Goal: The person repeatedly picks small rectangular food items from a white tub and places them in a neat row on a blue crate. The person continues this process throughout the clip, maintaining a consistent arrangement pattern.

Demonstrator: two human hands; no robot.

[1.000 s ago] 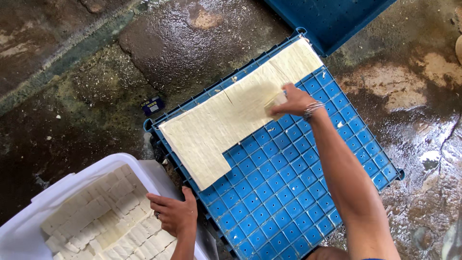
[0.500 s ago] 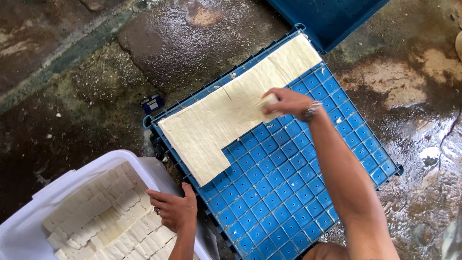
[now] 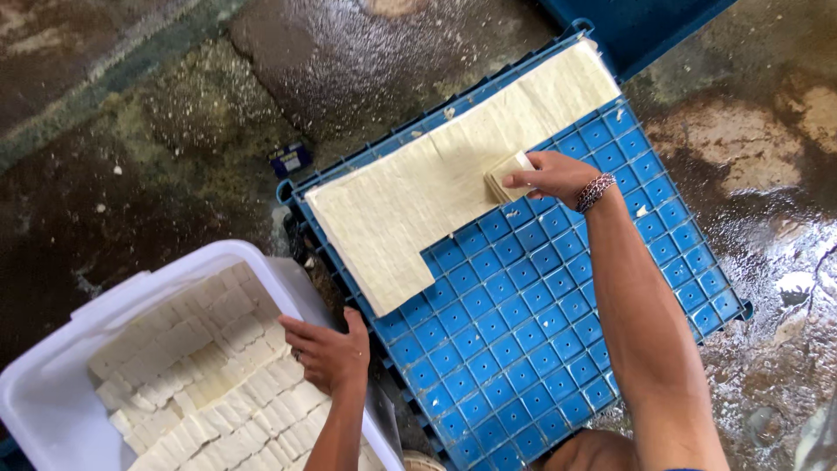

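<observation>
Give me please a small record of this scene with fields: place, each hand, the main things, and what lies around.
place: wet concrete floor, seen from above
right hand: grips a few stacked tofu pieces at the cut edge of the tofu slab
left hand: rests on the rim of the white tub
blue grid tray: carries the slab on its far part; near part bare
tub content: rows of cut tofu blocks
bracelet: on right wrist

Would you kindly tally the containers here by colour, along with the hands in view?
Blue trays: 2, the grid tray and one at the top edge.
White tubs: 1.
Hands: 2, left hand, right hand.
Total: 5.
</observation>
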